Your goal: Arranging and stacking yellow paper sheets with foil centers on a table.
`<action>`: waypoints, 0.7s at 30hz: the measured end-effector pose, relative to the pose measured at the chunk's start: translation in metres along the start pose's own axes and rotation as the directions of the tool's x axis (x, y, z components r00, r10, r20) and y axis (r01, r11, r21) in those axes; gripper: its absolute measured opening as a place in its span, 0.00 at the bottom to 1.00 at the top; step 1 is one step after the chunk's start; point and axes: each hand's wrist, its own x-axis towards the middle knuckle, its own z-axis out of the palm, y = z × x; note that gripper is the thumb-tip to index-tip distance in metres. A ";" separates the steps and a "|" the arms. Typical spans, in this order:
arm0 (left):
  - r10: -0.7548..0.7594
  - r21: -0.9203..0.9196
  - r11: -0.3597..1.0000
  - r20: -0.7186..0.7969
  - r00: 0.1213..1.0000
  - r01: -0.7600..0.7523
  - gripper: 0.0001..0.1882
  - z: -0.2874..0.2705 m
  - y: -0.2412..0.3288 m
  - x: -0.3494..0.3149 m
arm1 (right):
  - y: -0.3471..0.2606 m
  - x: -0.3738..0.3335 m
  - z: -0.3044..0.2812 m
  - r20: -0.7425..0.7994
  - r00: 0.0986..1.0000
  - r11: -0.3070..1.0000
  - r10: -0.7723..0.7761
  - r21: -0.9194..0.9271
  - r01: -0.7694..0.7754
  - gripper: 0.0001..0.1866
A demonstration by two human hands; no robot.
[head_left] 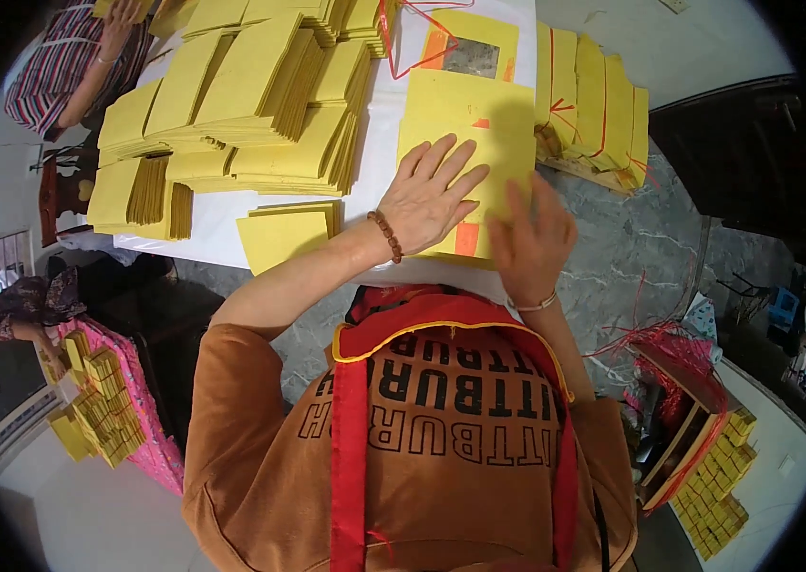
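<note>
My left hand (432,195) lies flat with spread fingers on a stack of yellow paper sheets (470,105) at the table's near edge. A brown bead bracelet is on that wrist. Close by on the right, my right hand (535,238) is blurred, its fingers stretched out and apart at the stack's right edge. I cannot tell whether it touches the paper. Orange-red patches show on the yellow sheets near my hands. Just beyond the stack lies a yellow sheet with a grey rectangle (472,59) and orange strips, beside a loose loop of red string (401,71).
Thick piles of folded yellow paper (250,86) cover the table's left side. Bundles tied with red string (603,105) stand at the right edge. A tangle of red string (656,348) hangs lower right, near stacked yellow blocks (713,486). Other people work at far left and lower left.
</note>
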 end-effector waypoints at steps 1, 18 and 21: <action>-0.002 0.002 1.000 0.005 1.000 0.002 0.24 -0.001 -0.001 0.000 | 0.001 -0.010 0.003 0.113 0.990 0.996 -0.089 -0.009 0.091 0.26; 0.011 0.134 0.991 -0.153 0.988 0.010 0.27 -0.025 0.022 0.003 | 0.006 -0.004 -0.017 -0.003 0.993 0.762 -0.115 0.641 0.090 0.20; -0.144 -0.332 0.943 -0.320 0.936 0.032 0.26 -0.086 0.012 -0.048 | -0.008 -0.004 -0.014 -0.223 0.953 0.742 -0.205 0.599 0.300 0.21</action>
